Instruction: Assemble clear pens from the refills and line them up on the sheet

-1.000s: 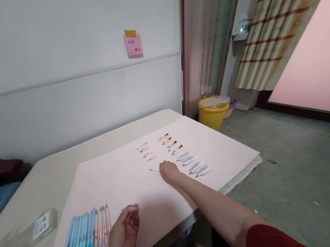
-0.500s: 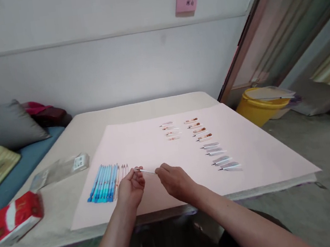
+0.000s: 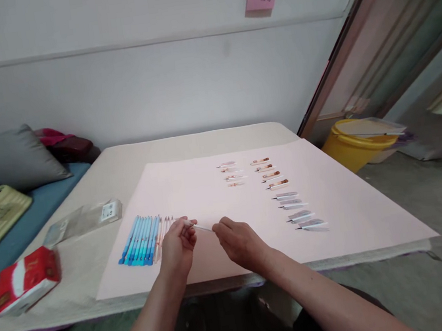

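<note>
While we had the thin white rod held level-ish above the pale pink sheet, our right grip pinched one end, our left grip closed round the other; it looked feather-light, stiffish, maybe snappable, so fingertips near the ends seemed smartest.

White rod looks smooth plstc, pink sheet matt ppr

Right grip holds white rod, tip at left grip
</note>
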`<state>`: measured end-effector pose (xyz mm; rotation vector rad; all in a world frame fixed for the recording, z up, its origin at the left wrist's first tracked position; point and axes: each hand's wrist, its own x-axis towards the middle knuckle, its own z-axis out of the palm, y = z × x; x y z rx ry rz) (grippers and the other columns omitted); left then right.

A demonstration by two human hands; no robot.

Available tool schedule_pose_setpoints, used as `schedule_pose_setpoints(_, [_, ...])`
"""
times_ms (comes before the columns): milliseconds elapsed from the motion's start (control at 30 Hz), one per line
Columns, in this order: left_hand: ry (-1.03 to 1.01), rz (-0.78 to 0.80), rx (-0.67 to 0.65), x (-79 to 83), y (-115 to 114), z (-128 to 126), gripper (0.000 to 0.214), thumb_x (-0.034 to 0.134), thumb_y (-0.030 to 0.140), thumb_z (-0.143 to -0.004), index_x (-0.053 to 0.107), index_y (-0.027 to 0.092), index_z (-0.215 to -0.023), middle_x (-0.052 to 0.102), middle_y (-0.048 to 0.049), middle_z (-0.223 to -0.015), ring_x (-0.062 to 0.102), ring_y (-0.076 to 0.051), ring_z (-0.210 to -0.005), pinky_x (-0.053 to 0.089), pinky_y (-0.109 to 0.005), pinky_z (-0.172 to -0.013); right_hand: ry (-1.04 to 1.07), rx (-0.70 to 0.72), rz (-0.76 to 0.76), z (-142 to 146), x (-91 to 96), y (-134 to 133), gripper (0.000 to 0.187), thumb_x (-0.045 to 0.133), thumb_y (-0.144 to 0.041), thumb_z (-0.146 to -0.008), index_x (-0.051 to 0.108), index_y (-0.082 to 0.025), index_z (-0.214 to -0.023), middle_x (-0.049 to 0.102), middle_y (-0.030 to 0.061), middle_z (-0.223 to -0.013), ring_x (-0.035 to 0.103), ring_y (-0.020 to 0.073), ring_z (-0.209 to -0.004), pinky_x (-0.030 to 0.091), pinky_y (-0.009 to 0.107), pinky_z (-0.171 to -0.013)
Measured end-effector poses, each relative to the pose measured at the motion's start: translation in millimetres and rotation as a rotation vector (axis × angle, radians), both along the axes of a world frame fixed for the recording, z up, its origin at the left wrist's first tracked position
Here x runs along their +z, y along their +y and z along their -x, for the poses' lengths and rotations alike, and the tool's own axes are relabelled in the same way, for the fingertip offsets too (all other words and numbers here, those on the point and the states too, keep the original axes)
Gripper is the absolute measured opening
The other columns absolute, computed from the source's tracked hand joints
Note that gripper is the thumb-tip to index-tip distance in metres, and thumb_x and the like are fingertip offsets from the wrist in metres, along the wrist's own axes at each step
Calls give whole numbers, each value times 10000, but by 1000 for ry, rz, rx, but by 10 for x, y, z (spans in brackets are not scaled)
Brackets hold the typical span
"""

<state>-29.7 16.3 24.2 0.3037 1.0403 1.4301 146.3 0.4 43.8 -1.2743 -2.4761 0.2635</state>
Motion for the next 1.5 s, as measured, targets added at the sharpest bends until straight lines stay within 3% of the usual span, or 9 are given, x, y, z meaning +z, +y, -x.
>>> schedule_pose_setpoints(200, [71,-70,-150,33,-163,-208,191,669,266,-731,579,142,-845,629,-30,-755,567,-83,-621,434,-172,-537,155,-26,55,54,-145,15,223,386,-124,-897,555,-181,-1030,584,56,-905,557,144,-760,398,235,-655])
schedule_pose_setpoints(300, [88,-44,-149,24,-219,-275,188,670,292,-729,574,152,-809,613,-15,-736,591,-104,-671,453,-196,-585,269,-18,94,95,-211,20,232,383,-143,-910,562,-191,-1049,601,54,-901,573,148,-820,421,235,-691])
schedule_pose_setpoints(500, [40,-72,-166,29,-205,-265,184,682,256,-713,552,165,-805,648,-42,-792,631,-148,-724,494,-261,-661,439,-161,268,141,-276,57,126,426,-241,-917,533,-207,-861,629,7,-764,580,125,-661,418,221,-617])
schedule_pose_setpoints(667, [-25,-56,-142,-49,-156,-217,95,642,134,-735,551,146,-759,635,-49,-752,630,-138,-702,513,-245,-648,501,-139,340,196,-281,40,69,459,-244,-897,501,-213,-853,614,-20,-662,578,120,-600,401,213,-588])
schedule_pose_setpoints(833, [-100,28,-83,-85,-64,-139,103,581,44,-762,551,131,-716,624,-62,-753,633,-131,-693,536,-224,-619,424,-167,262,132,-264,242,167,467,-356,-901,538,-207,-932,655,7,-757,606,135,-697,400,218,-621])
schedule_pose_setpoints(967, [-86,45,-46,-37,-41,-107,96,563,44,-782,550,121,-726,642,-98,-793,633,-128,-670,533,-201,-566,192,-403,160,-176,-351,669,282,428,-355,-908,531,-192,-1113,645,77,-1052,592,173,-920,408,255,-749])
schedule_pose_setpoints(1133, [-114,85,-36,14,-47,-169,108,543,32,-795,550,120,-733,643,-95,-793,640,-128,-675,536,-195,-552,-33,-573,149,-558,-567,1109,419,485,-338,-850,476,-146,-1222,510,132,-1286,421,246,-1198,347,336,-927])
schedule_pose_setpoints(1333, [-198,115,-42,24,-44,-271,112,555,15,-785,563,118,-743,639,-82,-796,656,-139,-721,547,-193,-563,-99,-637,197,-589,-761,1311,546,413,-353,-875,314,-192,-1387,247,93,-1499,171,277,-1359,228,420,-1022])
schedule_pose_setpoints(1500, [-222,142,-47,5,-54,-283,125,548,7,-787,555,119,-732,643,-83,-803,665,-149,-749,545,-187,-560,-116,-643,197,-572,-772,1387,539,379,-274,-888,269,-213,-1412,274,100,-1487,187,280,-1351,220,442,-1003])
